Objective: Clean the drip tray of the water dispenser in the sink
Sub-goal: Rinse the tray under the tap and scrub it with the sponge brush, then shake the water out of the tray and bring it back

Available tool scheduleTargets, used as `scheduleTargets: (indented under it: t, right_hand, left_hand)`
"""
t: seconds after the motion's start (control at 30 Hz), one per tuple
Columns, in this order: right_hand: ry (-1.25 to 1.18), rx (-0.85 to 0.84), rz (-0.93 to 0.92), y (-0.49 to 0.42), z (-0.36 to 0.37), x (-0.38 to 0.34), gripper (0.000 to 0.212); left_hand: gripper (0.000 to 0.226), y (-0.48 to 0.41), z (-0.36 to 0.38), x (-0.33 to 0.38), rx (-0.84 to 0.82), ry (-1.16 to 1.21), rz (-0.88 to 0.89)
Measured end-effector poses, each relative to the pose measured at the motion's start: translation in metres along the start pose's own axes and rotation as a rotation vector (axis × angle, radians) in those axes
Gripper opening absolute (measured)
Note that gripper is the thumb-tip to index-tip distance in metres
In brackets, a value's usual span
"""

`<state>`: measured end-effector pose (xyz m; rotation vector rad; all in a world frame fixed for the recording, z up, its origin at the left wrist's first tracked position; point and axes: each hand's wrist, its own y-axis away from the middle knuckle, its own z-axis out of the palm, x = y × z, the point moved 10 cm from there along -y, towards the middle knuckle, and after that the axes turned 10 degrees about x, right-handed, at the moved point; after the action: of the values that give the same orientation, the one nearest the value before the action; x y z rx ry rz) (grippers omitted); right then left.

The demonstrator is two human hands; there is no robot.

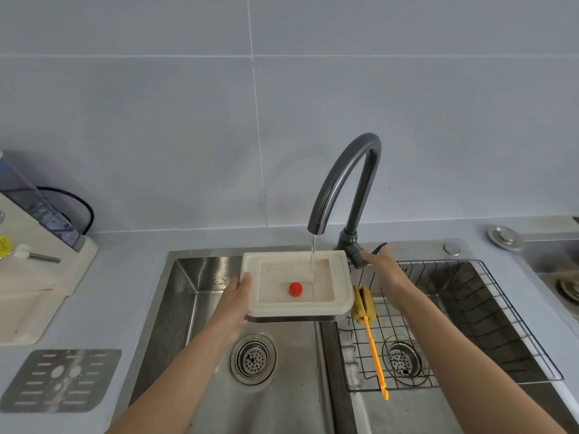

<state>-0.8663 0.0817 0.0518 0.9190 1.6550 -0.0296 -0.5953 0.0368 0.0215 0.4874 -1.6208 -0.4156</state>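
Nearest us, a perforated metal grate (61, 380) lies flat on the worktop (131, 270) at its front left corner. In the sink's (188, 308) left basin we see a round strainer drain (253, 359); the right basin holds a wire rack (454, 324) with an orange-handled yellow brush (369, 327) lying in it. Our left hand (236, 303) grips the left edge of the white drip tray (296, 283), held above the left basin under the tap; a red float (295, 289) sits in its well. A thin water stream (312, 249) from the dark faucet (347, 183) lands in the tray. Our right hand (380, 261) is opened flat, fingers at the faucet lever (360, 256), holding nothing. The water dispenser (34, 245) stands at the worktop's left edge; its yellow tag is unreadable.
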Motion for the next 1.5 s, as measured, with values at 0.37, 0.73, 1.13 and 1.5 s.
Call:
scheduleTargets:
  t: [0.37, 0.73, 1.13, 1.5]
  right_hand:
    - [-0.235, -0.003, 0.062, -0.017, 0.016, 0.001, 0.048]
    - [-0.171, -0.035, 0.046, -0.016, 0.015, -0.017, 0.081]
    - [-0.094, -0.241, -0.128, 0.063, 0.069, 0.029, 0.055]
    - [-0.185, -0.426, 0.207, 0.094, 0.126, 0.105, 0.03]
  left_hand:
    - [0.038, -0.003, -0.002, 0.0, 0.018, 0.002, -0.001]
    - [0.036, -0.003, -0.003, 0.001, 0.028, -0.014, 0.023]
    - [0.042, -0.002, -0.039, -0.011, 0.03, -0.069, 0.014]
    - [0.032, 0.006, -0.09, -0.036, -0.022, -0.288, -0.05]
